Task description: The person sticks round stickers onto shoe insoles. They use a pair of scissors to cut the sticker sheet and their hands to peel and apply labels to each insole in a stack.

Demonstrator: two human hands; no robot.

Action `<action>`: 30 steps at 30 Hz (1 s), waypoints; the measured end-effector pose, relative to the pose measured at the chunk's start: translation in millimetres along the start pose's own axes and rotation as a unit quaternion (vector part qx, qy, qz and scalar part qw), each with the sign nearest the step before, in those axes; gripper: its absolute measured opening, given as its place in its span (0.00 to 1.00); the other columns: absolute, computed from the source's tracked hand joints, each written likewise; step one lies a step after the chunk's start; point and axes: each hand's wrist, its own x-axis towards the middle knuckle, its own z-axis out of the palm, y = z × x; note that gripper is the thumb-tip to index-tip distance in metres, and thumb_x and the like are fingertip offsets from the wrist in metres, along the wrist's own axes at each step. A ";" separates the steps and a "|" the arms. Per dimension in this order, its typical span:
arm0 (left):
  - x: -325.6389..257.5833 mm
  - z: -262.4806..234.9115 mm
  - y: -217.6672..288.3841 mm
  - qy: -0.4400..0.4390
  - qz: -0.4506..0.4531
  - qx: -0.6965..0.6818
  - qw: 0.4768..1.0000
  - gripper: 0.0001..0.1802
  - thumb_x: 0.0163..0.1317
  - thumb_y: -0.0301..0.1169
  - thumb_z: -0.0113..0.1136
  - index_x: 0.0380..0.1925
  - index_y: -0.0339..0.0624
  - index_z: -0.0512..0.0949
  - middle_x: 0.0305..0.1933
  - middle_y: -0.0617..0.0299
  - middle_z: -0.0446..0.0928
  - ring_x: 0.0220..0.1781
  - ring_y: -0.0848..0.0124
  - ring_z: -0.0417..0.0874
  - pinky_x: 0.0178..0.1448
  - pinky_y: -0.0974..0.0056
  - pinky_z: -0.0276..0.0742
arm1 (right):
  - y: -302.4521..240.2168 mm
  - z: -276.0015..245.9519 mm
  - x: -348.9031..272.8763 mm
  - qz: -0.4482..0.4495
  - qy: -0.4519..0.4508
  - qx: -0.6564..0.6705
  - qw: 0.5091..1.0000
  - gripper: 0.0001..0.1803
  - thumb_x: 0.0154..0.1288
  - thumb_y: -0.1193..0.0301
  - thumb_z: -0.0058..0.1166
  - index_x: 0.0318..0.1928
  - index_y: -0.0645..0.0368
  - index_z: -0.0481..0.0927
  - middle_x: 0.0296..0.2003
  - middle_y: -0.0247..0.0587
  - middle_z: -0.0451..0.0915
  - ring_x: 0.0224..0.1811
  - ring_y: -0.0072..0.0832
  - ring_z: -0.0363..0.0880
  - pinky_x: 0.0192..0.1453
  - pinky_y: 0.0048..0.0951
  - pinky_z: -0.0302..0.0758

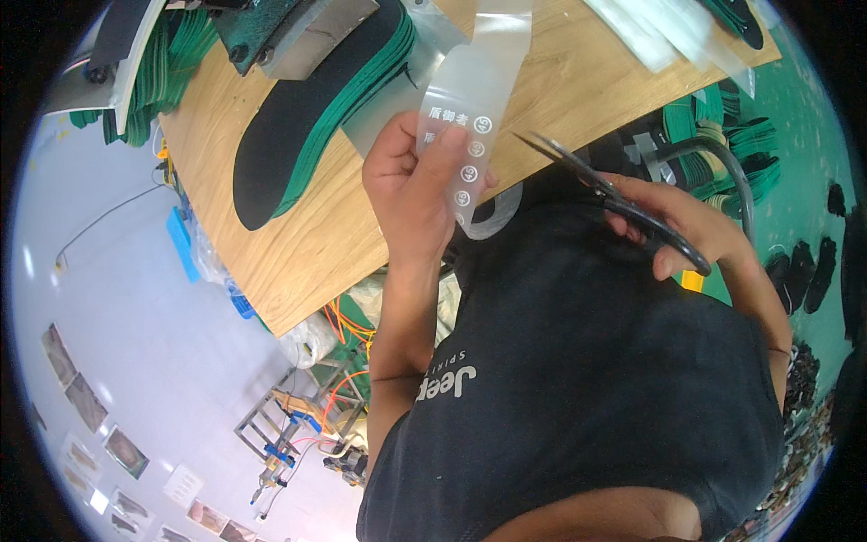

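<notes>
My left hand [417, 181] grips a clear plastic strip [479, 81] printed with white round marks, thumb pressed on its face. The strip runs up from my fingers toward the top edge and curls under below them. My right hand [686, 226] holds black scissors [603, 191] by the handles, blades slightly apart, tips pointing left toward the strip but a short way from it. Both hands are over the near edge of a wooden table [316, 235], above my dark shirt.
A stack of black-topped, green-edged shoe insoles [307, 117] lies on the table beside a green metal machine [271, 32]. More clear strips [659, 32] lie at the far right. Green insole piles [722, 135] and dark pieces sit on the green floor. Cables and a metal frame [298, 425] are below the table.
</notes>
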 end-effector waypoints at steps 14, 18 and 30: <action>-4.0 18.9 7.2 0.024 -0.055 0.100 0.993 0.07 0.60 0.27 0.64 0.35 0.34 0.82 0.28 0.66 0.81 0.26 0.84 0.75 0.30 0.78 0.67 | -14.3 6.2 17.3 0.002 0.035 0.046 0.998 0.69 0.33 0.36 0.72 0.70 0.66 0.57 0.34 0.32 0.71 0.34 0.19 0.69 0.36 0.18 0.68; -4.0 17.9 3.4 0.015 -0.034 0.123 0.992 0.06 0.60 0.26 0.64 0.34 0.34 0.82 0.27 0.67 0.81 0.26 0.85 0.74 0.30 0.78 0.66 | -9.9 7.3 18.0 -0.027 0.023 0.042 0.998 0.62 0.41 0.42 0.73 0.70 0.64 0.57 0.35 0.32 0.69 0.36 0.20 0.68 0.37 0.20 0.67; -5.2 23.3 -0.5 0.021 -0.053 0.090 0.994 0.04 0.59 0.24 0.64 0.33 0.34 0.81 0.27 0.68 0.79 0.26 0.85 0.73 0.30 0.77 0.66 | -5.4 17.4 15.1 -0.005 0.070 0.118 0.991 0.59 0.42 0.41 0.73 0.67 0.67 0.64 0.26 0.25 0.70 0.27 0.12 0.66 0.30 0.16 0.62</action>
